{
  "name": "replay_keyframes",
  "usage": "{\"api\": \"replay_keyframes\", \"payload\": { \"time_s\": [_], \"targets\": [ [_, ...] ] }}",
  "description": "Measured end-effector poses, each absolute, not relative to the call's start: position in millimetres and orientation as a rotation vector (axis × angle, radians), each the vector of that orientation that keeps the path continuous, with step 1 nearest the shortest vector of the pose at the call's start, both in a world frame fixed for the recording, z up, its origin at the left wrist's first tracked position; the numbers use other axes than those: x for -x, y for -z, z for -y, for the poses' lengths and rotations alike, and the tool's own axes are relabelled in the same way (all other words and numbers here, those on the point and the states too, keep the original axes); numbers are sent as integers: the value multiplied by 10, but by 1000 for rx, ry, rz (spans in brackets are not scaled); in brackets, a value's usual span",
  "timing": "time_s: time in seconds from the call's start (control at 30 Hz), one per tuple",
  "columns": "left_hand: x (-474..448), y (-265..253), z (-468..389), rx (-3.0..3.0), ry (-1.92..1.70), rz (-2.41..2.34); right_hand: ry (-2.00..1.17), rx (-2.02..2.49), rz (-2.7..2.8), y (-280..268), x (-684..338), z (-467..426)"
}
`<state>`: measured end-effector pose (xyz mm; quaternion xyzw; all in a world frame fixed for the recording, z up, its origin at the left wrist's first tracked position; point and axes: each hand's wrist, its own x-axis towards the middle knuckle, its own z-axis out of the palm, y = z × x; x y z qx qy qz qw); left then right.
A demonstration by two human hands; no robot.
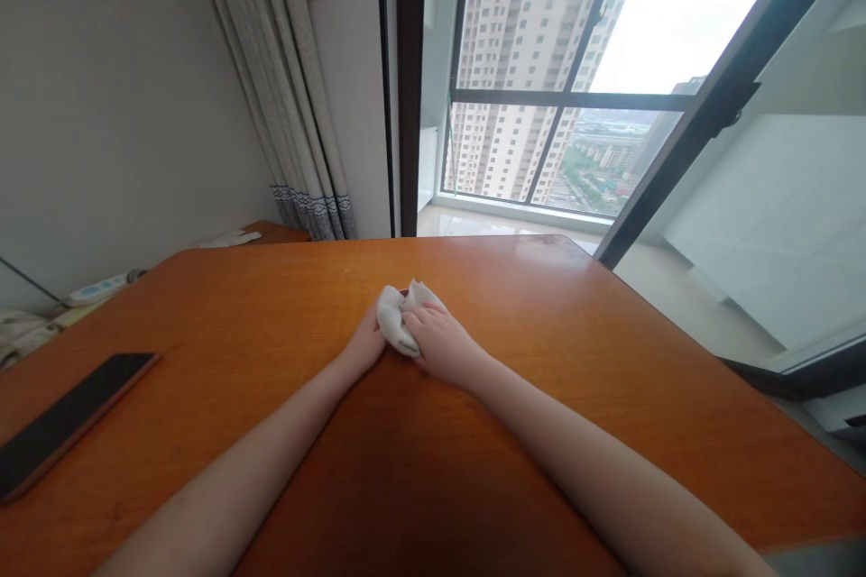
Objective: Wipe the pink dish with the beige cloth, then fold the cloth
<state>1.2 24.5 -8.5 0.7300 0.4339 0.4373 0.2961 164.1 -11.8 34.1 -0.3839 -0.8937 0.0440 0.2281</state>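
A crumpled white cloth [398, 322] is bunched between my two hands, over the far half of the wooden table [325, 469]. My right hand [443, 344] is closed on it, with the fingers curled over its right side. On the other side, my left hand [367, 338] presses close against the cloth, and its fingers are mostly hidden behind it. A small dark reddish edge [404, 292] peeks out at the top of the cloth, between the hands. What it belongs to is covered.
A dark phone-like slab [74, 419] with a reddish edge lies at the table's left. Beyond the left edge are a white power strip [106, 287] and some fabric [23, 334]. A grey curtain [284, 90] and a dark-framed window [568, 97] stand behind the table.
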Motion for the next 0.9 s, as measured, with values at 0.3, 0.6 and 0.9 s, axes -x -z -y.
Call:
{"api": "replay_keyframes", "payload": {
  "time_s": [0.3, 0.6, 0.9],
  "targets": [
    [-108, 27, -76, -1518, -1290, -1085, 60, 1021, 2449, -159, -1626, 72],
    [-299, -8, 62, -1116, -1312, -1061, 319, 1026, 2408, -107, -1571, 93],
    [4, -223, -74, -1852, -1201, -1183, 248, 782, 2463, -116, -1660, -2]
  ]
}}
